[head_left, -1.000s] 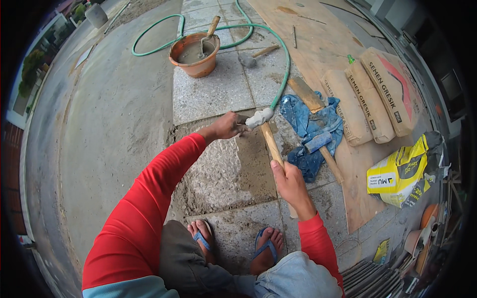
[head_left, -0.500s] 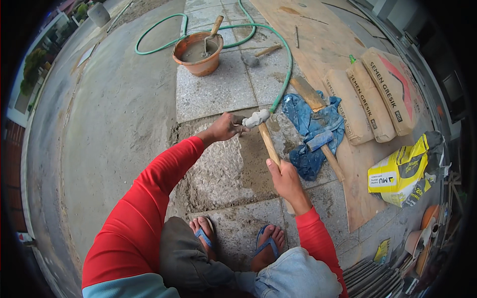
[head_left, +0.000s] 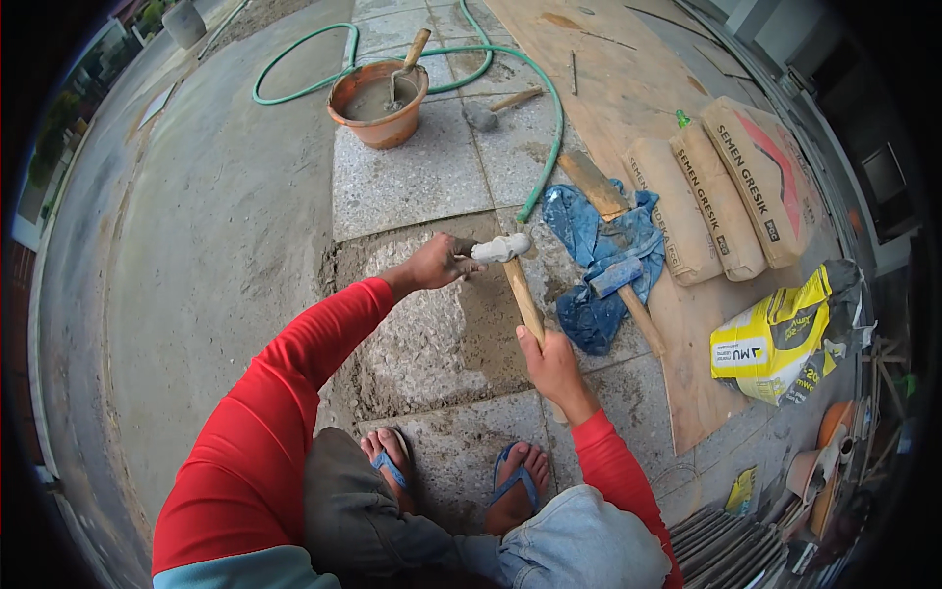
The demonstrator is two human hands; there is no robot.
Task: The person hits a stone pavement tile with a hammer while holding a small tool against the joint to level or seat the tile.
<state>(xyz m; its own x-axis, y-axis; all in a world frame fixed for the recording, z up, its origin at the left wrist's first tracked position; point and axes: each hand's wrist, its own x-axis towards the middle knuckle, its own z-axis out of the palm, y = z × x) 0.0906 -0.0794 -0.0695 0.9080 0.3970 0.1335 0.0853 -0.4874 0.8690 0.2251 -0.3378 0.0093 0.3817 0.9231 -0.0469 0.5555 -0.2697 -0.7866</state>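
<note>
My right hand (head_left: 557,371) is wrapped around the wooden handle of a hammer (head_left: 523,299), thumb lying along the wood. The hammer is held head up, its pale grey head coated with what looks like mortar. At the left end of that head, the curled fingers of my left hand (head_left: 438,262) close on it; their tips are partly hidden. Below both hands lies a square bed of rough mortar (head_left: 422,334), lighter at left and darker, smoother at right, sunk between paving slabs (head_left: 412,191).
Beyond the bed stand an orange mortar bucket (head_left: 386,133) with a trowel in it and another hammer (head_left: 483,116). A green hose (head_left: 558,118) curves past. Rightward lie a blue cloth (head_left: 594,324), a mallet (head_left: 616,278), a wood block (head_left: 592,185), paper sacks (head_left: 721,201) and a yellow bag (head_left: 770,339).
The hammer head has turned slightly, its left end dipping, and my left hand has stayed at that end. The whole view has shifted a little to the left.
</note>
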